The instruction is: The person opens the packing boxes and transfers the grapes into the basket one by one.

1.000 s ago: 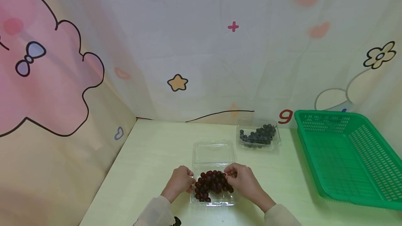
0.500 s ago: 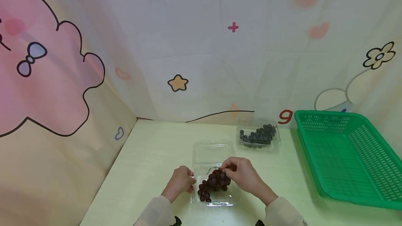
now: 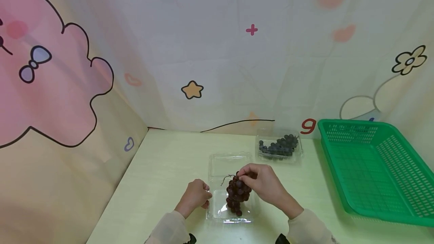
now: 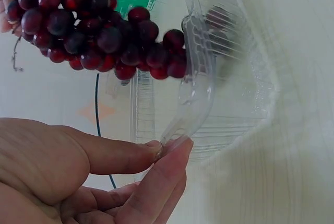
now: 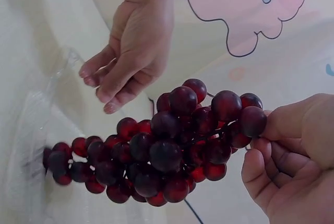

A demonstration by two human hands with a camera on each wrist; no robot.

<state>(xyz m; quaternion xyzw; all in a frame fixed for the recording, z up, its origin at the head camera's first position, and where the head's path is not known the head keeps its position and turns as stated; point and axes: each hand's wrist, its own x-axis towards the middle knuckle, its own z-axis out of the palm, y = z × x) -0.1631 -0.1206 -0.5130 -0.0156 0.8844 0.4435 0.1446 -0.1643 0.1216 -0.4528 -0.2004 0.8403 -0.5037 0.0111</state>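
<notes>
A bunch of dark red grapes hangs from my right hand, which pinches it at the stem end between thumb and fingers. Its lower grapes hang inside the bottom half of a clear plastic clamshell box. In the left wrist view the bunch passes over the box's rim, with a thin stem tendril at its top. My left hand pinches the left rim of the box between thumb and index finger. The box's lid lies open toward the back.
Behind and to the right stands another clear box with dark blue-black grapes in it. A large green plastic basket is at the right side of the pale table. A printed curtain closes off the back.
My right hand has lifted the grape bunch up by its stem end, so it now hangs nearly vertical instead of lying in the box. My left hand has stayed on the rim.
</notes>
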